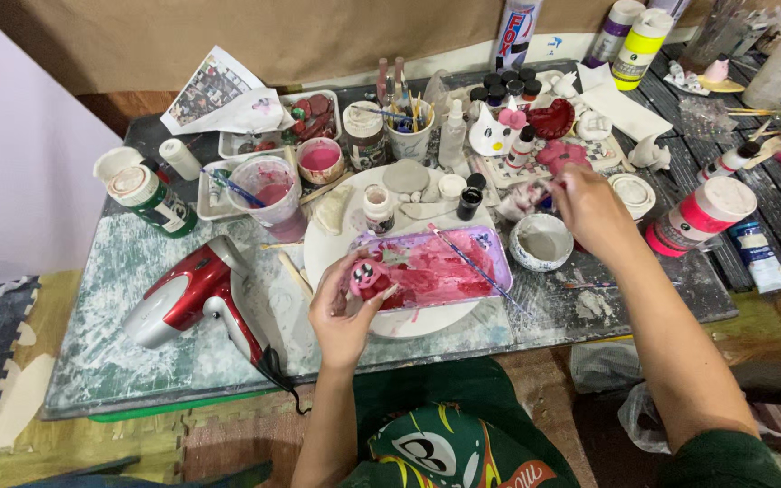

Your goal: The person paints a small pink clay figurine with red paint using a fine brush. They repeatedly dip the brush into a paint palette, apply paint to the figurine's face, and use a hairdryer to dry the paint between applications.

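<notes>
My left hand [341,312] grips a small pink painted clay figure [368,278] over the paint-smeared purple tray [490,248]. At two o'clock, my right hand [589,210] pinches a thin paintbrush [542,187].

Even indoor light, soft shadows, sharp focus, wide-angle edge bending

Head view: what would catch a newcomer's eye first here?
The paint-smeared purple tray at the table's centre, with the left hand holding a small pink painted figure at its near-left corner. The right hand reaches toward the pink clay pieces beyond the tray, apparently pinching something thin. A red hair dryer lies at front left.
</notes>
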